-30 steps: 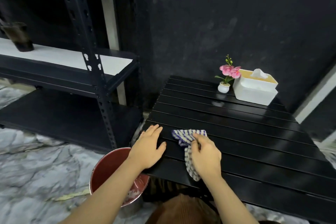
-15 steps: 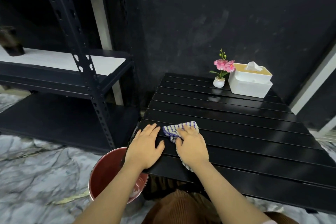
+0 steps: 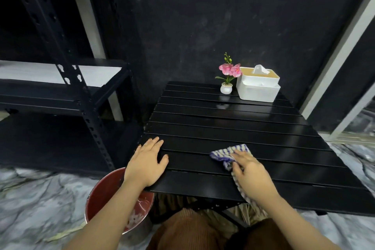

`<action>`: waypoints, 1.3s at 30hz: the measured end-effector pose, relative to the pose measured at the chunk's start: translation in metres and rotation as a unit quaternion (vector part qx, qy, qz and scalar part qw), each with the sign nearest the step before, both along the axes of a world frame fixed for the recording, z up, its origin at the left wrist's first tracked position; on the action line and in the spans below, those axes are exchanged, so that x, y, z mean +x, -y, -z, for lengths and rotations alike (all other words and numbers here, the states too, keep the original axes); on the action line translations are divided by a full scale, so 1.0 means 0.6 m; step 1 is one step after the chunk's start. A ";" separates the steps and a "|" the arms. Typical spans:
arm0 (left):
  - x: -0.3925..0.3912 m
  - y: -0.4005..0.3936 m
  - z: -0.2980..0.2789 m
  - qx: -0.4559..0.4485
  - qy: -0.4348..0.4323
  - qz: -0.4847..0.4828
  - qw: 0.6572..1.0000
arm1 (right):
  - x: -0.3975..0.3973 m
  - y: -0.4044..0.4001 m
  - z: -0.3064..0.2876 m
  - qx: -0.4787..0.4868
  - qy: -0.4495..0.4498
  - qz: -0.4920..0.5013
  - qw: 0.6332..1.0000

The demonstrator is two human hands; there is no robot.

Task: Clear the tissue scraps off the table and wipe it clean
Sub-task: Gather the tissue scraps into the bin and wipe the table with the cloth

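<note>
A: Where is the cloth?

B: The blue-and-white checked cotton wiping cloth (image 3: 233, 153) lies on the black slatted tabletop (image 3: 233, 119), in the near half and right of centre. One bunched end shows ahead of the right hand (image 3: 250, 170); the rest runs back under the palm and its tail hangs over the near edge.

A: So its long axis?

B: Roughly front to back, across the slats, tilted a little. The right hand lies flat on top of it, fingers spread and pressing down, not pinching anything.

A: And the other hand?

B: The left hand (image 3: 147, 163) rests open, palm down, on the near left corner, well apart from the cloth. It holds nothing and looks to be bracing the table.

A: Any scraps left?

B: I see none on the slats. White bits lie inside the round red metal bin (image 3: 105, 195) on the floor, just below that left corner. I judge the clearing done and the wiping under way.

A: What does the next stroke turn on?

B: The unwiped-looking stretch lies ahead and to the right of the cloth. The right hand is the nearer one. Farther back stand the small white pot of pink orchid (image 3: 227, 83) and the white tissue box with a tan lid (image 3: 257, 87), so a far stroke should stop short of them.
</note>
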State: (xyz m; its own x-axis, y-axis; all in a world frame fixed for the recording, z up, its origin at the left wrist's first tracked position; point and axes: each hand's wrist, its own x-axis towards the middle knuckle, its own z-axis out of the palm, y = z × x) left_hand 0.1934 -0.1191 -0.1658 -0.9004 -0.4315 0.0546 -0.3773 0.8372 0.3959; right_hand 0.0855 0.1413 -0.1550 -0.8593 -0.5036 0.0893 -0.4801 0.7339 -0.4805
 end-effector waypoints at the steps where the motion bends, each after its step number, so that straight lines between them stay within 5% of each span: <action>1: -0.001 0.000 0.000 -0.001 -0.002 0.000 1.000 | -0.009 0.002 0.000 0.002 -0.001 0.015 1.000; 5: -0.003 -0.002 0.000 0.000 -0.012 -0.005 1.000 | -0.021 0.053 -0.008 0.013 -0.021 0.054 0.998; 16: -0.001 0.000 -0.001 0.005 -0.015 0.000 1.000 | 0.024 0.061 -0.001 -0.011 -0.016 -0.058 0.998; 30: -0.005 0.001 0.000 -0.002 -0.009 -0.002 1.000 | -0.095 -0.060 0.001 0.030 -0.036 0.104 0.994; 39: -0.002 0.004 -0.001 -0.005 0.001 0.006 1.000 | -0.046 -0.066 -0.002 0.019 -0.039 -0.038 0.998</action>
State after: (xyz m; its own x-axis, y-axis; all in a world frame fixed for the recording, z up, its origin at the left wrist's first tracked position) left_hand 0.1921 -0.1214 -0.1653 -0.9060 -0.4194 0.0572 -0.3670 0.8457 0.3874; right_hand 0.0577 0.1810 -0.1539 -0.8099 -0.5712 0.1336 -0.5695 0.7110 -0.4125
